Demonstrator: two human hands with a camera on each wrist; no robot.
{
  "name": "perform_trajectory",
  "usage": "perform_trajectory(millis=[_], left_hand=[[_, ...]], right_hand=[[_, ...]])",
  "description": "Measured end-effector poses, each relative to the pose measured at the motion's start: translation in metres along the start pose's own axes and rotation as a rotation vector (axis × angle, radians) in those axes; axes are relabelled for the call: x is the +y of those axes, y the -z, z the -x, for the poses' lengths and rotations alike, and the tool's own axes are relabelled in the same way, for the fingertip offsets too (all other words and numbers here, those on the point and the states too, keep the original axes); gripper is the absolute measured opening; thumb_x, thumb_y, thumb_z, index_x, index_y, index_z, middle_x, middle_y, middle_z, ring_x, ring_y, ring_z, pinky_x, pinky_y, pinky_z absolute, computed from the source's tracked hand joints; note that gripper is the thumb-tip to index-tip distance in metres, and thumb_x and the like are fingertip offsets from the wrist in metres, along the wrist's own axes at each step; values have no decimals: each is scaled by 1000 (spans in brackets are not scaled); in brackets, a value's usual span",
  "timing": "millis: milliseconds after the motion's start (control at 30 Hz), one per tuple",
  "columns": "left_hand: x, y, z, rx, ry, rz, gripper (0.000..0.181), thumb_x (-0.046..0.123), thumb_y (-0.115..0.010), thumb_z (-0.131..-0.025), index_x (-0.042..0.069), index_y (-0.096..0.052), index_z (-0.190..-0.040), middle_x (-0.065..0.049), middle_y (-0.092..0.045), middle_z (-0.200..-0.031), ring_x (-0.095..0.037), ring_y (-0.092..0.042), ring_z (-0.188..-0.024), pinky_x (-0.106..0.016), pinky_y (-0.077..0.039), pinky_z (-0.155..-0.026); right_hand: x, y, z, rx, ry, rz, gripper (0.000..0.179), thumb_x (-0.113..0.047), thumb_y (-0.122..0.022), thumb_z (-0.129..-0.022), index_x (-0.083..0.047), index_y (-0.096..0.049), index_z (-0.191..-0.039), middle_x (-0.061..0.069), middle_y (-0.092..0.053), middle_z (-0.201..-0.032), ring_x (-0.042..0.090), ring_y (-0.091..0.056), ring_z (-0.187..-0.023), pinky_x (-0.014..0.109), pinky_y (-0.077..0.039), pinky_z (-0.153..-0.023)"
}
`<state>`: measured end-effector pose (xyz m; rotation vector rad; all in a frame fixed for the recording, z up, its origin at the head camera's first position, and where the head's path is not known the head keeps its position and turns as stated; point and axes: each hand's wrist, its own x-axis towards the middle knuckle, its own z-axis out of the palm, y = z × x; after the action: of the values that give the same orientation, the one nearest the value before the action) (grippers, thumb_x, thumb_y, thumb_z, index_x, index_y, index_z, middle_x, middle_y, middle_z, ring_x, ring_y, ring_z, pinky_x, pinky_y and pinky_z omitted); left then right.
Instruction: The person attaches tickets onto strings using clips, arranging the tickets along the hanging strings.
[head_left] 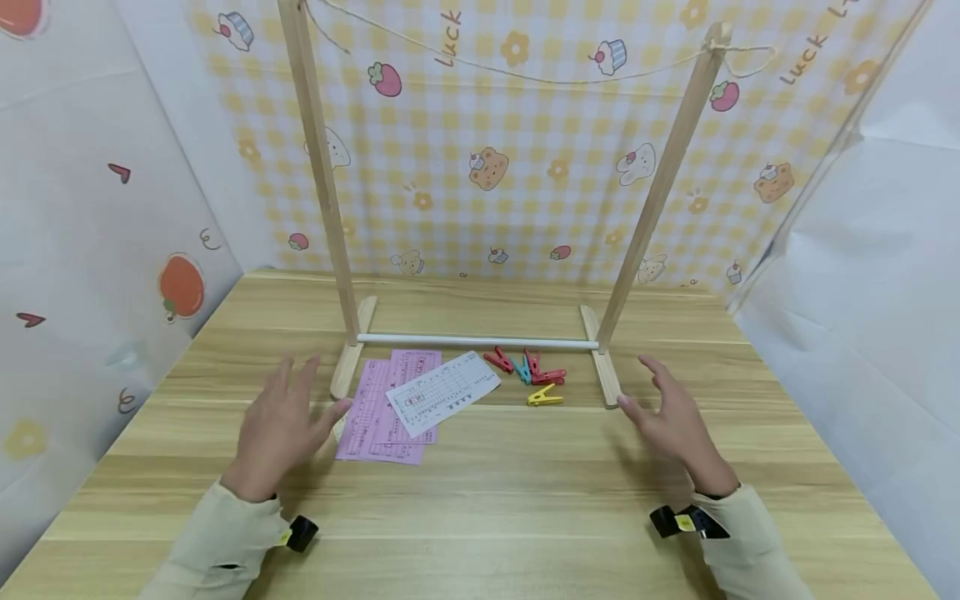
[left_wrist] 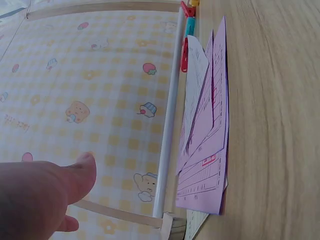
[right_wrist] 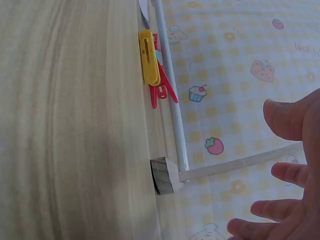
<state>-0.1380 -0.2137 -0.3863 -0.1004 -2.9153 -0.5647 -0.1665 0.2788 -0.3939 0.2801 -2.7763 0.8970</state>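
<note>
My left hand [head_left: 279, 429] is held over the table at the left, fingers spread and holding nothing. Just right of its thumb lie overlapping pink printed slips [head_left: 367, 417], with a white printed slip [head_left: 444, 392] across their top. My right hand [head_left: 675, 421] hovers near the right foot of a wooden stand, fingers apart, also without anything in it. Between the hands, right of the slips, is a small group of clothespins: red ones [head_left: 549, 377], a teal one [head_left: 522, 372] and a yellow clothespin [head_left: 545, 396] nearest me.
The wooden stand has two uprights [head_left: 651, 200], a white crossbar [head_left: 480, 341] low down and flat feet [head_left: 602, 358]. A string [head_left: 555, 81] sags between the upright tops. Behind it hangs a checked yellow cloth [head_left: 480, 225]; pale sheets wall both sides of the wooden table [head_left: 510, 517].
</note>
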Motion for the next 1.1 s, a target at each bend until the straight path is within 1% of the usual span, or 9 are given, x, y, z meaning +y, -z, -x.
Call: perform_trajectory(millis=[67,167,300,500,567,733,867,1000,1100], left_hand=[[1,-1,-1,-40,7,46,80,44,-61,-93,-6,-29,-147,-41,-22,-145,-60,-29,-126,-73,-32,-93],[3,-3,-4,-79,5,94,80,41,-63,-93,-6,-28,-147,-40,-28,-142,-59,-36,-122,-71,-36,-90],[4,-8,-7,-72,-25,116,76,32,-68,-91,-7,-31,-145,-39,-38,-135,-56,-44,-117,-68,-39,-89],[6,-13,-6,-128,-22,130,75,26,-70,-89,-11,-33,-142,-40,-42,-131,-54,-42,-119,-66,-38,-94],[7,-14,-8,-153,-8,130,74,27,-70,-90,-11,-34,-142,-39,-41,-134,-54,-40,-122,-66,-36,-96],[11,-16,-13,-186,7,130,69,26,-69,-90,-12,-37,-139,-37,-45,-131,-53,-42,-121,-64,-38,-95],[15,-17,-14,-201,14,126,67,25,-70,-89,-13,-40,-136,-37,-48,-128,-51,-45,-118,-62,-41,-93],[19,-20,-17,-209,5,129,65,24,-72,-88,-12,-44,-135,-33,-53,-122,-43,-53,-107,-57,-46,-87],[21,-23,-20,-216,-14,125,64,24,-72,-88,-12,-45,-133,-25,-59,-108,-35,-54,-96,-51,-47,-80]], right_hand=[[1,-2,-5,-24,-7,-31,70,-25,-66,-93,3,-30,-146,35,-37,-142,54,-44,-121,67,-38,-94],[1,-6,-12,-66,-27,-84,71,-24,-65,-94,1,-26,-148,34,-36,-143,53,-46,-120,64,-41,-94],[-3,-11,-23,-99,-29,-146,68,-26,-64,-95,0,-28,-146,33,-40,-140,53,-49,-117,61,-43,-94],[-7,-20,-30,-151,-13,-233,63,-24,-63,-96,2,-31,-144,33,-46,-135,47,-54,-113,57,-45,-95],[-7,-23,-32,-148,-2,-235,61,-22,-63,-95,3,-33,-143,32,-49,-132,45,-57,-110,55,-47,-93],[-11,-29,-38,-161,5,-260,57,-17,-64,-95,4,-37,-140,32,-52,-127,44,-60,-106,53,-50,-90],[-13,-35,-41,-189,5,-266,54,-19,-65,-94,4,-41,-137,30,-54,-125,42,-61,-105,51,-51,-88],[-14,-42,-44,-210,11,-259,51,-21,-65,-94,4,-45,-134,28,-57,-122,41,-61,-104,51,-52,-87],[-15,-47,-46,-230,26,-268,48,-21,-65,-95,5,-48,-131,27,-58,-119,40,-62,-103,50,-52,-86]])
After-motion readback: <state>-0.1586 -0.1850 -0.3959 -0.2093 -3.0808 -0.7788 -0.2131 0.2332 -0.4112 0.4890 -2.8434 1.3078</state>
